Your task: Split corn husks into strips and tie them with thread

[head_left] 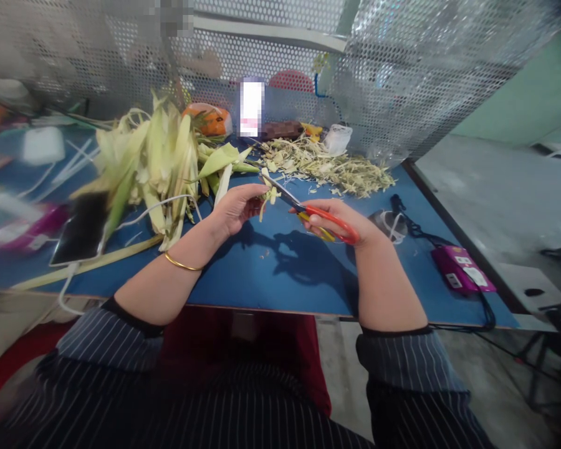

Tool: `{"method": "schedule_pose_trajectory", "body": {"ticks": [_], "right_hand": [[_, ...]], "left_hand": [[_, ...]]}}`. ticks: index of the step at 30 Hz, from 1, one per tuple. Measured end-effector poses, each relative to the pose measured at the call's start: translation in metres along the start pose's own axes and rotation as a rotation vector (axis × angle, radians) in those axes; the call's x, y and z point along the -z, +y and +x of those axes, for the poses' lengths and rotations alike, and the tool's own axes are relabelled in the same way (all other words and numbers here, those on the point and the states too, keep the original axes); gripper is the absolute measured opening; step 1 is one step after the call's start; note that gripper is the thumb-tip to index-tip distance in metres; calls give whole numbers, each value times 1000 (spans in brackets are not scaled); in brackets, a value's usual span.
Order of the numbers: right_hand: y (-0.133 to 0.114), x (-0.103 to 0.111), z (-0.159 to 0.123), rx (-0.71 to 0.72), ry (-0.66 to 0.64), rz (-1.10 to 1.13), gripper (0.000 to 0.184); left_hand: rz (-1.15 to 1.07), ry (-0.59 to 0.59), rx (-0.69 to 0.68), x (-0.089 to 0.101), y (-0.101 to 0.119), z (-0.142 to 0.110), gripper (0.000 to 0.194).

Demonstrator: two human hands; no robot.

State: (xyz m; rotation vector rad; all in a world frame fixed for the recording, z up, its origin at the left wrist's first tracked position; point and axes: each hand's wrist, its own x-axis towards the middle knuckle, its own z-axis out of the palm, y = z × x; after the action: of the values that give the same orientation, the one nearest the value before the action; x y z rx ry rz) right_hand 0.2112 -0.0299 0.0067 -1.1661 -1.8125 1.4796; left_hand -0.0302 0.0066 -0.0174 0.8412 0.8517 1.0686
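Note:
My right hand (343, 224) is closed around the red and yellow handles of a pair of scissors (308, 212), whose blades point up and left. My left hand (236, 209) pinches a small pale leaf strip (267, 194) that sits at the scissor blades. Both hands hover just above the blue table (271, 280), near its middle. A gold bangle (182, 264) circles my left wrist.
A heap of pale green leaves (159, 162) lies to the left, with cut shreds (331, 168) at the back right. A phone (79, 231) on a white cable lies at the left, a pink device (462, 269) with a black cord at the right. Perforated metal screens stand behind.

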Motion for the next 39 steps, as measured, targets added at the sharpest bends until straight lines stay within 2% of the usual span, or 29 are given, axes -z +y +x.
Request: {"method": "schedule_pose_trajectory", "body": {"ticks": [12, 19, 26, 30, 33, 39], "right_hand": [[-2, -6, 1, -41, 60, 39, 53], [-1, -4, 3, -107, 121, 125, 50], [6, -18, 21, 53, 417, 241, 52], [9, -32, 30, 140, 449, 301, 61], [11, -36, 33, 144, 475, 310, 66], [13, -36, 34, 137, 486, 352, 63]], "left_hand": [[41, 35, 35, 0, 1, 0, 9], [45, 39, 42, 2, -1, 3, 13], [-13, 2, -29, -4, -6, -1, 8], [-92, 23, -5, -13, -11, -5, 5], [-137, 35, 21, -16, -14, -5, 7], [-228, 45, 83, -19, -16, -10, 3]]}}
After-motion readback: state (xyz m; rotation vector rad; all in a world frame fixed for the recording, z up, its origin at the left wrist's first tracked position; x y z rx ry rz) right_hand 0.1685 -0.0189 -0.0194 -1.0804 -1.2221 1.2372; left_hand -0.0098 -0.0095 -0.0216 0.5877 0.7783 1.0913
